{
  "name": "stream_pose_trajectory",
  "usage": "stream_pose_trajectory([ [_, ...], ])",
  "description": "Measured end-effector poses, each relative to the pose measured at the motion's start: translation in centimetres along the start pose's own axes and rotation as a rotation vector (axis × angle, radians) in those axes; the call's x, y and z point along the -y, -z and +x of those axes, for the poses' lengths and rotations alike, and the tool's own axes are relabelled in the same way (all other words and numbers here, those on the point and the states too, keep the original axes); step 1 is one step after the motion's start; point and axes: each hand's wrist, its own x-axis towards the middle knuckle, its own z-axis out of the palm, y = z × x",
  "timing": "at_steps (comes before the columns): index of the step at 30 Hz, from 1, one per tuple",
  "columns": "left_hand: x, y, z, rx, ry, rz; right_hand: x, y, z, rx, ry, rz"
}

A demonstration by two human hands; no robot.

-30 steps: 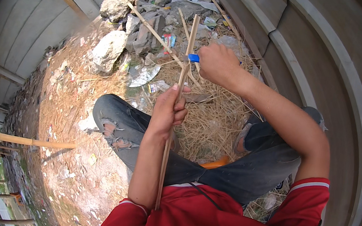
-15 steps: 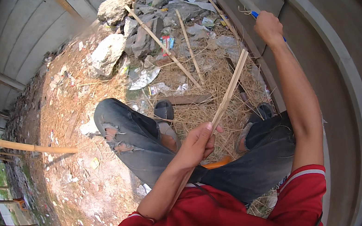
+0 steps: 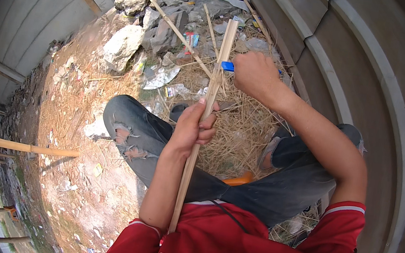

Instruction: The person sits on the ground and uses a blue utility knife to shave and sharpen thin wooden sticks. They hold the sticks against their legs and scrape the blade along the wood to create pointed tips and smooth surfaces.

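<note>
A long split bamboo strip (image 3: 227, 41) slants up from my lap, its lower end against my red shirt. My left hand (image 3: 194, 129) is closed round its middle, with the fingers wrapped on the right side. In my right hand (image 3: 256, 76), closed in a fist, is a slim blue-handled tool (image 3: 227, 66); its end touches or lies very close to the strip's upper part. Most of this tool is hidden in the fist, and I cannot make out a blade.
Beyond my crossed legs, straw shavings (image 3: 242, 122) cover the ground. Thin bamboo sticks (image 3: 179, 35) lean by pale rocks (image 3: 122, 47) and litter. A corrugated wall (image 3: 374, 100) curves along the right. An orange object (image 3: 239, 179) lies between my legs; a bamboo pole (image 3: 21, 144) juts in at left.
My right hand has come down and left from beside the wall to the strip, bringing the blue-handled tool. My left hand and the strip have shifted left and up, the strip now more upright.
</note>
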Motion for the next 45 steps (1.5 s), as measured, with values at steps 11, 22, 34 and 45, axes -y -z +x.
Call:
stream_pose_trajectory([
  [11,1.9,-0.3,1.3,-0.122,-0.004,0.154,-2.9,-4.5,3.5,-0.119,-0.033,0.002],
  [22,3.1,-0.5,-0.3,0.047,0.08,0.016,-15.9,2.4,6.3,-0.225,-0.523,0.017],
  [34,-0.5,0.0,0.8,-0.045,-0.009,0.003,-0.3,-0.1,1.0,0.006,0.024,-0.005],
  [45,2.8,-3.4,-1.6,0.14,0.107,0.004,-13.9,0.4,5.4,-0.149,-0.469,0.024],
])
